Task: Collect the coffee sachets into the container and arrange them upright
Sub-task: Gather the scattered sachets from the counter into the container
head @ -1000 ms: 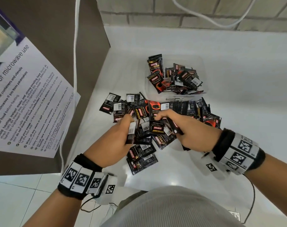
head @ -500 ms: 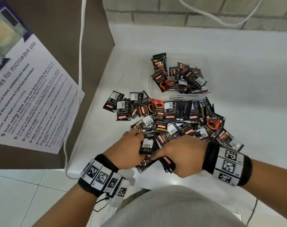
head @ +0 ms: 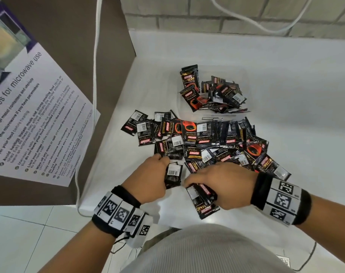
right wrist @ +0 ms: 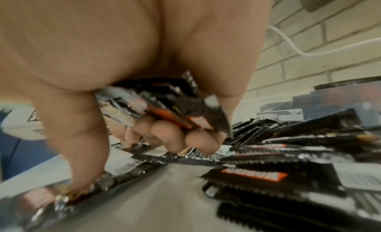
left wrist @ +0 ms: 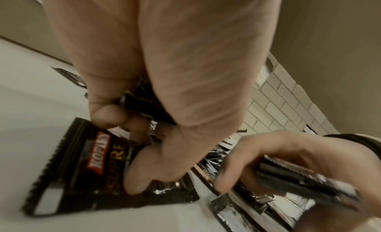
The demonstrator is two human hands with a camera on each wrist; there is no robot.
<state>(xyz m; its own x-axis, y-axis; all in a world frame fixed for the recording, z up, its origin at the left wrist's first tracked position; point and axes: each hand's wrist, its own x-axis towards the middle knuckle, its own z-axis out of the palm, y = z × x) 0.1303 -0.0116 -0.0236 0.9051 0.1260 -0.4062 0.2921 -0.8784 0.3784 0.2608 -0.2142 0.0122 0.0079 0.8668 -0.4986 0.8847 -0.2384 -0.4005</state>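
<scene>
Several black coffee sachets point(head: 203, 138) lie in a loose heap on the white counter point(head: 286, 134). Behind the heap stands a clear plastic container point(head: 244, 75) with several sachets point(head: 217, 93) leaning and lying inside it. At the near edge of the heap my left hand point(head: 148, 180) grips a small bundle of sachets point(head: 173, 174); its thumb point(left wrist: 140, 175) presses a flat sachet point(left wrist: 88, 167) on the counter. Just to the right, my right hand point(head: 220, 184) grips a thicker stack of sachets point(head: 203, 201), the curled fingers point(right wrist: 169, 136) wrapped under the stack point(right wrist: 164, 105).
A brown panel point(head: 69, 56) with a printed microwave notice point(head: 29, 125) rises at the left. A white cable point(head: 96, 75) hangs along its edge. A tiled wall point(head: 226, 16) with another cable point(head: 276, 26) backs the counter. Bare counter lies to the right.
Both hands have drawn back from the middle of the heap toward the counter's near edge, each keeping its sachets. The right hand's stack now points down toward me.
</scene>
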